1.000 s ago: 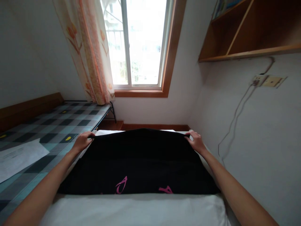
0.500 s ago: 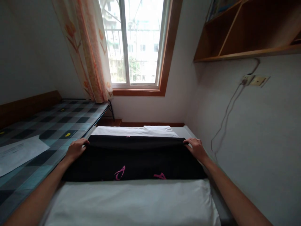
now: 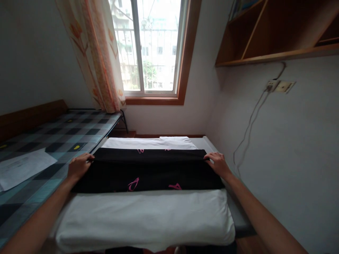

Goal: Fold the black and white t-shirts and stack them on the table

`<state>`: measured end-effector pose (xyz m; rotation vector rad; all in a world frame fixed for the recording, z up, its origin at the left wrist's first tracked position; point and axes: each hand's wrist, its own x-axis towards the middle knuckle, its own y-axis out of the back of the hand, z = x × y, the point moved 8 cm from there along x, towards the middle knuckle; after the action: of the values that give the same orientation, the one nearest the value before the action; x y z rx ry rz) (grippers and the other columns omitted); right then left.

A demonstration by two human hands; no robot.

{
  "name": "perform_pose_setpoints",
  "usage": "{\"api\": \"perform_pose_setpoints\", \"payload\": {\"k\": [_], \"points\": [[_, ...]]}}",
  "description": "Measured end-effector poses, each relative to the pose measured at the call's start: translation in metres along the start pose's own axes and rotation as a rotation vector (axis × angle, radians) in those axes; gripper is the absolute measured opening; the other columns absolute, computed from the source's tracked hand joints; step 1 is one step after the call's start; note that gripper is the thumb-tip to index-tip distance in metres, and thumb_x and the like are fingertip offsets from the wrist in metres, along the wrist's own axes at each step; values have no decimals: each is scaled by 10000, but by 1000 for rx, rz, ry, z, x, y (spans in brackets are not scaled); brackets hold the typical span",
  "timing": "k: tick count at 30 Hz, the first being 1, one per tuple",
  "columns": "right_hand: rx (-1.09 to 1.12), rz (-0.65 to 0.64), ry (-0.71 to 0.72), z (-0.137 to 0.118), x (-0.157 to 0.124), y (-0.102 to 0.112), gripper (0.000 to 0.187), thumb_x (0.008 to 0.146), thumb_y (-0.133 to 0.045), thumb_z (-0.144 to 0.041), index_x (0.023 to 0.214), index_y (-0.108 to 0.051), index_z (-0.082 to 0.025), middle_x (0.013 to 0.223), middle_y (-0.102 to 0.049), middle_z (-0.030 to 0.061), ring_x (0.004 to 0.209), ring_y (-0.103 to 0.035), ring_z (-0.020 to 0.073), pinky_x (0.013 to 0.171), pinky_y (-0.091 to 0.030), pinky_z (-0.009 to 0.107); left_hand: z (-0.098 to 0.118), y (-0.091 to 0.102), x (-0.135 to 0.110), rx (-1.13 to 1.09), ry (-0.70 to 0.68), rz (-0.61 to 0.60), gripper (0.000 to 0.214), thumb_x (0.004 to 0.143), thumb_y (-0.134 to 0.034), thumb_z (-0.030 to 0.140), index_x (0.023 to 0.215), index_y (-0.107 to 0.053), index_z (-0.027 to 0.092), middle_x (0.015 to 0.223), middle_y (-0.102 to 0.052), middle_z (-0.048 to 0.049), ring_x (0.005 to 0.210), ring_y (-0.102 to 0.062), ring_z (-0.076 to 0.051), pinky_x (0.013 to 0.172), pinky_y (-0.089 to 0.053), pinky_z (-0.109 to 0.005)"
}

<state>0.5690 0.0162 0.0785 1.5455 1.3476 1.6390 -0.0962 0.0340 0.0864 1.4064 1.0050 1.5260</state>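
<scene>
Between left hand (image 3: 79, 166) and right hand (image 3: 218, 165), each pinching an edge, black cloth (image 3: 156, 173) lies over white cloth (image 3: 145, 218), seemingly mid-fold, next calling for level hands

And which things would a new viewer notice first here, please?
The black cloth with pink marks likely comes first: it lies over the white cloth in the middle, the left hand and right hand holding its side edges. Next is the bright window behind, then the checked mattress at the left.

black piece (image 3: 153, 173): matt cloth | shelf (image 3: 280, 35): smooth wood | printed sheet (image 3: 26, 167): paper
</scene>
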Motion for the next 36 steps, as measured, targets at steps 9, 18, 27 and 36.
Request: {"api": "perform_pose_setpoints", "payload": {"k": [9,18,27,36], "points": [[-54,33,-28,-11,-18,6,147,851,-534,-249,901,-673,-250,1018,-699,57,999,-580,254,893,-347,407,1,-14,-16,66,-21,-91,254,783,-439,132,923,-636,208,1084,-683,-79,1011,-632,-279,899,-454,-431],[301,208,-234,35,-32,24,297,789,-437,-212,996,-648,-209,1029,-680,89,939,-624,230,853,-470,377,2,-19,-28,30,-96,-134,254,759,-474,175,930,-658,210,1071,-672,-89,1023,-605,-285,876,-462,-419],[46,144,-75,-21,-32,28,243,853,-526,-296,1042,-666,-235,1049,-630,98,1007,-556,264,905,-411,402,60,-21,-32,-41,-356,-104,300,787,-479,201,1014,-671,246,1072,-665,-72,1054,-583,-270,936,-423,-406],[-233,-41,39,-66,-18,-2,271,866,-473,-121,954,-699,-242,976,-672,65,931,-557,235,883,-312,402,73,-14,-39,-32,-360,-84,282,837,-404,153,928,-660,227,1038,-631,-81,958,-592,-240,856,-466,-356]]}}
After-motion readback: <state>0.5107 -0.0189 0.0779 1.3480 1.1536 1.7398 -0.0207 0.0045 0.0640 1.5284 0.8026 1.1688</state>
